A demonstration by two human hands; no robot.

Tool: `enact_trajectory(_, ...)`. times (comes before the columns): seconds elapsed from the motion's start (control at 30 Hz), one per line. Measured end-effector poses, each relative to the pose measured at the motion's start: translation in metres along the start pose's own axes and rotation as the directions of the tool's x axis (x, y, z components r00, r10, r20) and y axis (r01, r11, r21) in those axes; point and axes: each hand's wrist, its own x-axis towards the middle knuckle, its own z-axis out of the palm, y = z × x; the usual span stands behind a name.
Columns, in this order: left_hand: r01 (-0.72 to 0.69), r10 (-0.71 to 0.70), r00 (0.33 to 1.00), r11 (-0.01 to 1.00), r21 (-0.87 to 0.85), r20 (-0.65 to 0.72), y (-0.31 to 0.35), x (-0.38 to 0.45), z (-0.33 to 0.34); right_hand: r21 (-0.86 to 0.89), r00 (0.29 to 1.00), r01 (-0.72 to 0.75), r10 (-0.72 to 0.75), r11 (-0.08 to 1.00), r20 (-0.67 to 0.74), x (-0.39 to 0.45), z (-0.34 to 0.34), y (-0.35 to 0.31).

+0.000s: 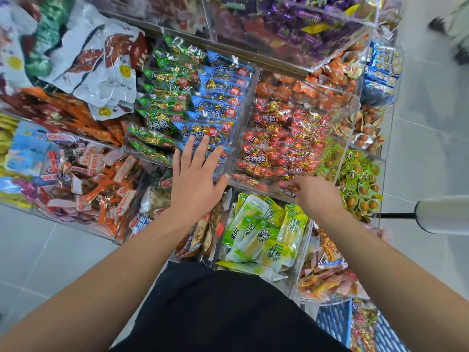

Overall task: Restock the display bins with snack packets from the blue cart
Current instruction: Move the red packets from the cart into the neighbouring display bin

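My left hand lies flat with spread fingers on the blue snack packets at the front of their clear bin. My right hand is at the front of the neighbouring bin of red snack packets, its fingers curled down among the packets at the bin's front edge; the fingertips are hidden. A bin of green packets stands left of the blue ones. The blue cart shows at the bottom right with several packets in it.
Clear acrylic bins fill the tiered display: pale green packets just below my hands, orange-and-white packets at left, purple sweets at the top, green round snacks at right. A grey cylinder on a black rod juts in from the right. Tiled floor surrounds the stand.
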Motion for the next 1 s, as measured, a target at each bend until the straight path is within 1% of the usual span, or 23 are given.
enact_trajectory(0.1,-0.002,0.002,1.000,1.000,-0.006,-0.004,-0.001,0.001,0.001,-0.005,0.999,0.031,-0.031,0.999,0.011,0.006,-0.008,0.003)
enact_trajectory(0.17,0.006,-0.006,1.000,1.000,-0.014,0.000,-0.001,0.001,0.001,0.016,0.999,0.034,-0.034,0.999,0.009,0.014,-0.017,0.009)
enact_trajectory(0.23,0.010,-0.010,1.000,1.000,-0.022,-0.002,-0.001,0.002,0.002,-0.002,0.999,0.027,-0.027,1.000,0.034,0.020,-0.020,0.011)
enact_trajectory(0.37,0.017,-0.017,1.000,0.999,-0.038,-0.004,-0.001,0.002,0.002,-0.054,0.995,0.005,0.000,0.999,0.096,0.026,-0.001,-0.001)
enact_trajectory(0.5,0.021,-0.021,1.000,0.998,-0.053,-0.004,-0.002,0.001,0.002,-0.009,0.990,-0.018,0.019,1.000,0.142,0.035,0.011,-0.002)
enact_trajectory(0.6,0.032,-0.032,0.999,0.997,-0.066,0.002,-0.001,0.003,0.002,-0.004,0.980,0.040,-0.038,0.999,0.197,0.038,0.007,0.000)
enact_trajectory(0.67,0.038,-0.038,0.999,0.996,-0.075,0.004,-0.001,0.004,0.002,0.063,0.971,0.084,-0.096,0.994,0.217,0.036,0.000,0.005)
enact_trajectory(0.7,0.040,-0.040,0.999,0.996,-0.077,0.003,-0.002,0.004,0.003,0.132,0.978,0.084,-0.107,0.988,0.178,0.035,-0.004,0.007)
enact_trajectory(0.77,0.044,-0.044,0.999,0.996,-0.081,0.004,-0.002,0.004,0.003,0.270,0.997,0.071,-0.065,0.960,-0.033,0.034,-0.006,0.013)
enact_trajectory(0.8,0.046,-0.046,0.999,0.996,-0.082,0.005,-0.002,0.004,0.003,0.300,0.993,0.058,-0.024,0.952,-0.117,0.035,-0.004,0.015)
enact_trajectory(0.83,0.049,-0.048,0.999,0.995,-0.084,0.006,-0.002,0.005,0.003,0.289,0.991,0.039,0.000,0.956,-0.135,0.037,-0.003,0.014)
enact_trajectory(0.93,0.056,-0.054,0.998,0.994,-0.097,0.019,0.000,0.005,0.001,0.182,0.998,-0.052,0.057,0.982,-0.026,0.044,0.006,0.007)
enact_trajectory(1.0,0.058,-0.056,0.998,0.992,-0.109,0.026,0.000,0.005,0.000,0.137,0.994,-0.100,0.104,0.986,-0.027,0.046,0.008,0.004)
